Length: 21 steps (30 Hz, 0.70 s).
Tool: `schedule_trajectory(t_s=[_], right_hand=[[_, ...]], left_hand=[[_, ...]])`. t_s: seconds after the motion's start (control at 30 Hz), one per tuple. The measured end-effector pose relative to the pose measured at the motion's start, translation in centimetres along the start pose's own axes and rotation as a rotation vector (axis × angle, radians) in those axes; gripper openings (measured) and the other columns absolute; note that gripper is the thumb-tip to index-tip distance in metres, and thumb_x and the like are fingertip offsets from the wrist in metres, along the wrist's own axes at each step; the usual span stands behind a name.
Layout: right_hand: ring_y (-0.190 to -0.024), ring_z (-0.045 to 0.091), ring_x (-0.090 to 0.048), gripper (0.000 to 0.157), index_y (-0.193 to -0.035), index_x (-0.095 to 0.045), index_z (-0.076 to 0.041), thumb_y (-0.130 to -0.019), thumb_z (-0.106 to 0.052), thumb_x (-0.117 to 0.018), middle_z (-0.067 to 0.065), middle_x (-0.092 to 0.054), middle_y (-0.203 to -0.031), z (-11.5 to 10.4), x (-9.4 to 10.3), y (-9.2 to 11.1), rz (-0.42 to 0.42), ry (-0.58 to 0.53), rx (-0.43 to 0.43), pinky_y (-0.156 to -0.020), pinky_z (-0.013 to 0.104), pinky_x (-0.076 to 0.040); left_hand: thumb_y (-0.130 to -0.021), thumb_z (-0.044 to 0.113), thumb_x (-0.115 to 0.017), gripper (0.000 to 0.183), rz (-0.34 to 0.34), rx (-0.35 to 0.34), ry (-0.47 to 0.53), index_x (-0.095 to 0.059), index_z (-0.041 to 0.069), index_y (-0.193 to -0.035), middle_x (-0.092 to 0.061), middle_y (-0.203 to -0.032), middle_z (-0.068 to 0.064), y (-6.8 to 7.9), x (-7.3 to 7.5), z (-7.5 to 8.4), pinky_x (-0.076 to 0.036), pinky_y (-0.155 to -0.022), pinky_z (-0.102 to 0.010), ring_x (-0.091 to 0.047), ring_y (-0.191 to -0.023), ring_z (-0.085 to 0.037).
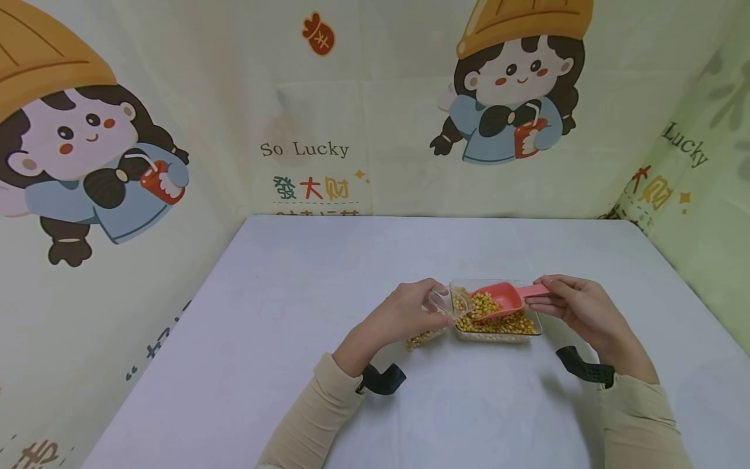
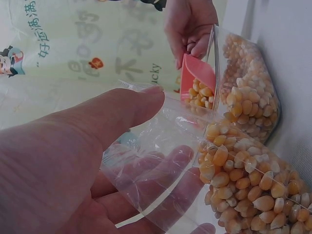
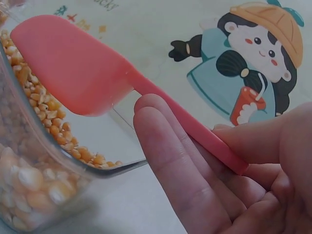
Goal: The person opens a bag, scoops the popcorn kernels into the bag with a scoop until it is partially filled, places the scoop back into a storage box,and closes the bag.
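Note:
My right hand (image 1: 577, 309) grips the handle of a pink scoop (image 1: 504, 296) between thumb and fingers. Yellow corn kernels (image 2: 200, 93) lie in the scoop, which is over a clear rectangular container (image 1: 498, 337) of corn. In the right wrist view, the underside of the scoop blade (image 3: 73, 63) faces the camera, above the container's rim. My left hand (image 1: 404, 309) holds a clear plastic bag (image 2: 156, 126) near its mouth, thumb on one side and fingers on the other. Corn kernels (image 2: 253, 185) fill the bag's lower part, beside the container's left end.
Both things stand on a white-covered table (image 1: 293, 293). A patterned cloth (image 1: 375, 111) with cartoon figures hangs behind and at the sides. Black wrist cameras (image 1: 383, 379) stick out from both beige sleeves (image 1: 638, 417).

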State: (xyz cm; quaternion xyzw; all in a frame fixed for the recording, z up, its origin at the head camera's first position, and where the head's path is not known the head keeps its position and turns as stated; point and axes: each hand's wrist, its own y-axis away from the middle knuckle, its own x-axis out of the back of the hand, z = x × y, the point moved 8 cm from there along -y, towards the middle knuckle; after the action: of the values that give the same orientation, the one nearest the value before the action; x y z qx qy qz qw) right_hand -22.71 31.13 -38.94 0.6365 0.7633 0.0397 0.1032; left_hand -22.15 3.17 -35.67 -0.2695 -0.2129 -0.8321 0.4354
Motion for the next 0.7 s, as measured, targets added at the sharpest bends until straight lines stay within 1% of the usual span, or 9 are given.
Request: schedule_trajectory(t_s=[0.1,0.2,0.43,0.7], right_hand=[[-0.091,0.016,-0.075,0.016,-0.108,-0.064,-0.011,-0.102,-0.024,-0.056,0.002,-0.074,-0.098,-0.2,0.1,0.1,-0.006,-0.051,0.009,-0.082,0.03,-0.058],[-0.09,0.016,-0.075,0.016,-0.105,-0.067,-0.012,-0.102,-0.022,-0.056,0.002,-0.074,-0.098,-0.4,0.2,0.3,-0.006,-0.08,0.025,-0.082,0.03,-0.058],[-0.089,0.015,-0.075,0.015,-0.106,-0.067,-0.014,-0.101,-0.025,-0.057,0.001,-0.075,-0.097,-0.9,0.4,0.6,0.016,-0.07,0.031,-0.081,0.029,-0.058],[-0.087,0.016,-0.076,0.017,-0.107,-0.067,-0.012,-0.101,-0.024,-0.057,0.001,-0.075,-0.096,-1.8,0.3,1.0,0.031,-0.073,0.084,-0.079,0.029,-0.058]], left_hand=[[-0.086,0.042,-0.076,0.05,0.0,0.0,0.002,-0.059,0.019,-0.127,-0.065,-0.104,0.005,0.1,0.0,0.1,-0.051,-0.081,-0.027,-0.062,-0.098,-0.008],[-0.086,0.041,-0.076,0.05,0.002,-0.006,0.005,-0.059,0.019,-0.128,-0.064,-0.104,0.005,0.2,0.1,0.2,-0.051,-0.081,-0.027,-0.061,-0.098,-0.008],[-0.086,0.04,-0.075,0.049,-0.001,-0.013,0.009,-0.06,0.018,-0.127,-0.064,-0.103,0.005,0.3,0.1,0.3,-0.051,-0.081,-0.027,-0.061,-0.098,-0.007],[-0.086,0.04,-0.075,0.049,0.001,-0.015,0.004,-0.06,0.019,-0.127,-0.064,-0.103,0.005,0.3,0.0,0.4,-0.051,-0.08,-0.027,-0.061,-0.097,-0.007]])
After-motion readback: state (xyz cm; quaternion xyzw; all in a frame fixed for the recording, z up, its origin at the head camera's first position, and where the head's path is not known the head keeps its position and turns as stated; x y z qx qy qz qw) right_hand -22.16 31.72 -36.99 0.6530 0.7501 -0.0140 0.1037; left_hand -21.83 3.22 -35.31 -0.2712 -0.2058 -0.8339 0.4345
